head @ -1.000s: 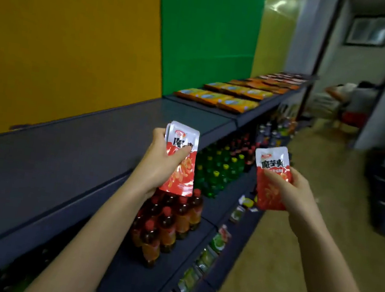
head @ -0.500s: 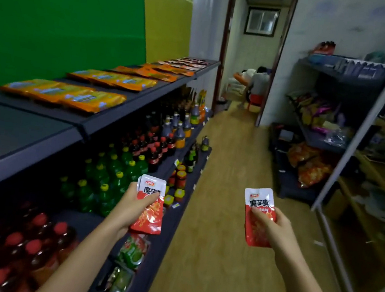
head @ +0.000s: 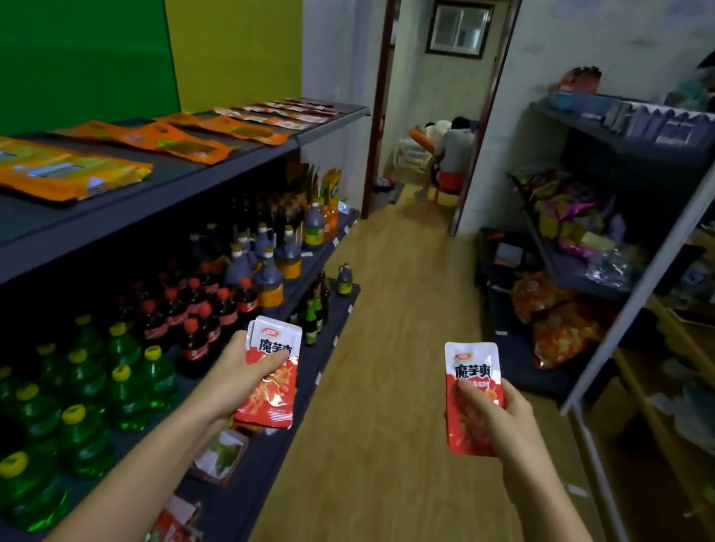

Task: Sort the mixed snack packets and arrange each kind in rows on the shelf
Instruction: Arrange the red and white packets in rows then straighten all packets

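Red snack packets, white-topped with dark lettering: a small stack (head: 271, 373) clamped in the left hand (head: 240, 376), thumb across the front, at least two packets judging by a second edge peeking out behind; a single matching packet (head: 472, 399) pinched in the right hand (head: 504, 422), fingertips (head: 470, 390) pressed on its face. Both grips closed firmly on their packets, held upright at waist height over the aisle, beside the lower shelf edge and not touching it. Changed in the last second: gaze swung away from the bare near stretch of the top shelf (head: 202, 184) and on down the aisle, hands dropped lower, packets carried along rather than set down. Meaning for the task, as a judgement: red kind already gathered and sorted by hand, placement not yet begun, a walk toward a spot further along likely. Already laid flat in rows on the top shelf: yellow-orange packets (head: 39, 168) nearest, darker orange packets (head: 167, 142) beyond, another orange group (head: 242, 129) after that, and a row of pale red-and-white packets (head: 295, 112) at the far end, possibly the same kind as those in hand, too small to confirm. Below: green bottles (head: 102, 377), red-capped cola bottles (head: 199, 308), dark sauce jugs (head: 273, 268). Across the wooden floor (head: 397, 368), a second rack (head: 575, 278) with mixed bags. Seated person (head: 453, 146) visible through the far doorway.
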